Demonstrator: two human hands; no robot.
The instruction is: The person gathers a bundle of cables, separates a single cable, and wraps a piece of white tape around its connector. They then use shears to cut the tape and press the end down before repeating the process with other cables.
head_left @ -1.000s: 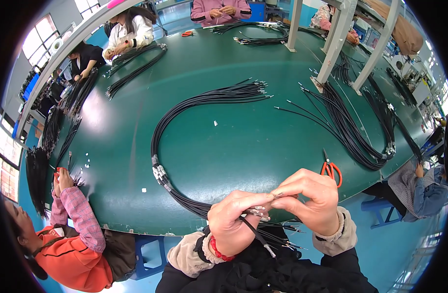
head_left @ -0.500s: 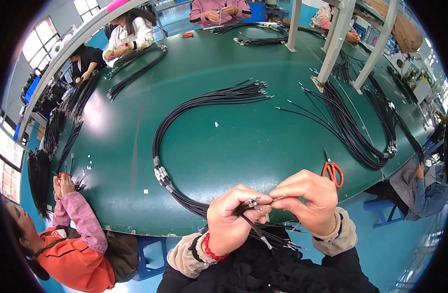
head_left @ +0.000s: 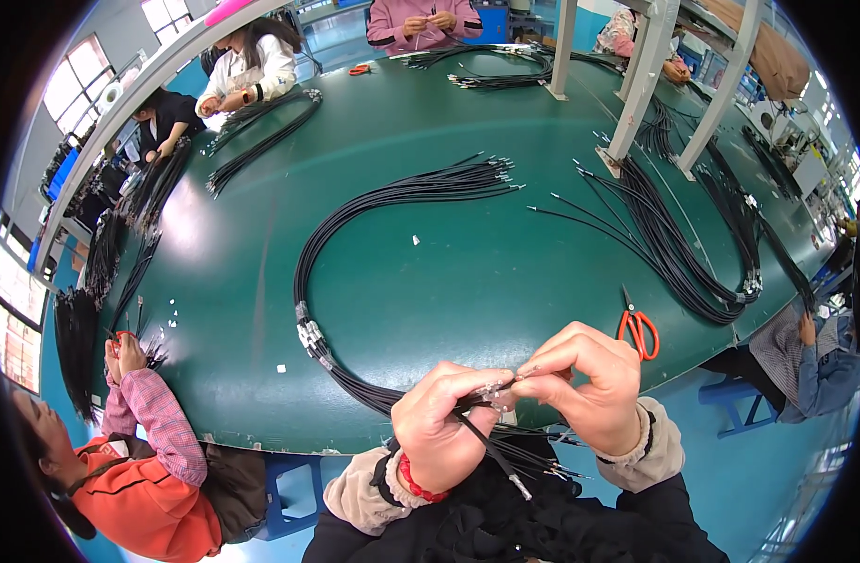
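Left hand (head_left: pixel 444 427) and right hand (head_left: pixel 588 387) meet at chest height, fingertips of both pinched shut on one black cable end (head_left: pixel 491 394); its long axis drops away below the left fingers. Beyond the fingers, the cable bundle (head_left: pixel 355 244) arcs across the green table (head_left: pixel 505 281); red scissors (head_left: pixel 639 328) lie right of the right hand.

**Little in the way of packaging or labels at the green table**

No screens or signs are showing anywhere in the room. A large tan wrapped bundle (head_left: pixel 772 56) is lying on the frame at the upper right of the picture. Small pale tags or bands (head_left: pixel 310 333) are sitting around the black cable bundle (head_left: pixel 355 211) at centre left. Tiny white scraps, perhaps label bits (head_left: pixel 282 369), are lying scattered on the green table (head_left: pixel 449 281); what they are cannot be told.
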